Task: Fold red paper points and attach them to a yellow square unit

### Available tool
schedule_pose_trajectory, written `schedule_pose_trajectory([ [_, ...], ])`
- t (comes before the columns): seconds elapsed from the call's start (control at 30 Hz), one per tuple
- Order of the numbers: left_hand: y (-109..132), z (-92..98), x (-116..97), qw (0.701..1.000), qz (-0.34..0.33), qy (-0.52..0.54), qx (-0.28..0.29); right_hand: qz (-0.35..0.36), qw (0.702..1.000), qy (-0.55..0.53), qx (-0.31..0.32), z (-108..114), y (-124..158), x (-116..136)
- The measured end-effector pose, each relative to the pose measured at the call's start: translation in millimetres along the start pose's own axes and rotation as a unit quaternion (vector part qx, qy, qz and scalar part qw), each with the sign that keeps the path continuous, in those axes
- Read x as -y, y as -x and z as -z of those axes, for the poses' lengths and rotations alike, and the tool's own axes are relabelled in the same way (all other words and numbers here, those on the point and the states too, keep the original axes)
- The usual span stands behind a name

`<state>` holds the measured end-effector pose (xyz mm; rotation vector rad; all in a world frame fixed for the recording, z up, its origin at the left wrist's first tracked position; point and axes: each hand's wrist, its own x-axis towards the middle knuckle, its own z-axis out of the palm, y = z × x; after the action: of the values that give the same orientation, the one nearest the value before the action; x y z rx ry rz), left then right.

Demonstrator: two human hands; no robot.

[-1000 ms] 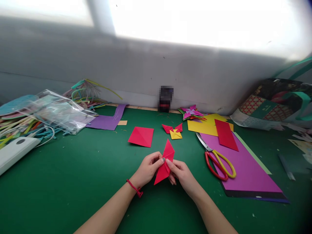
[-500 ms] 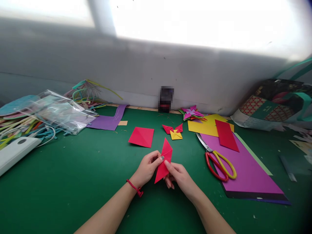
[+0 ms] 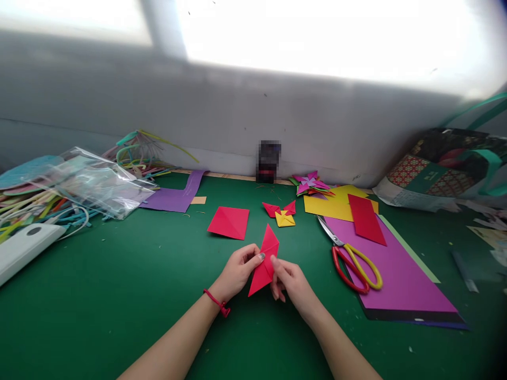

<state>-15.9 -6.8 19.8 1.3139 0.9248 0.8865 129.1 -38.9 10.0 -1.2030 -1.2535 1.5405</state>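
Note:
A folded red paper point(image 3: 264, 268), shaped like a slanted parallelogram with pointed ends, is held above the green table. My left hand point(image 3: 242, 269) pinches its left side, thumb on the front face and the other fingers partly hidden behind. At its right edge, my right hand point(image 3: 291, 279) has thumb and forefinger closed on the paper, the lower fingers curled. Just beyond lies a creased red paper square point(image 3: 229, 222). Beside that square rest folded red and yellow paper pieces point(image 3: 285, 218).
Scissors point(image 3: 350, 256) with red and yellow handles lie on purple sheets point(image 3: 407, 279) at right. Behind them are yellow paper point(image 3: 328, 207), a red strip point(image 3: 366, 219) and paper stars point(image 3: 311, 183). A clear plastic bag point(image 3: 119, 192) and a white device point(image 3: 27, 248) sit at left.
My right thumb has slid off the middle of the folded red paper to its right edge. My left hand keeps its pinch. The view has shifted slightly.

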Motion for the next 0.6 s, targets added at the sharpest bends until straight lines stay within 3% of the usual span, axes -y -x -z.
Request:
schedule_pose_trajectory([
  [0.2, 1.1, -1.6, -0.1, 0.999, 0.01, 0.009, 0.05, 0.032, 0.998, -0.012, -0.061, 5.8, -2.0, 2.2],
  [0.6, 1.3, -1.3, 0.3, 0.998, 0.011, 0.014, 0.053, 0.021, 0.999, 0.009, -0.044, -2.1, -0.1, 2.2],
])
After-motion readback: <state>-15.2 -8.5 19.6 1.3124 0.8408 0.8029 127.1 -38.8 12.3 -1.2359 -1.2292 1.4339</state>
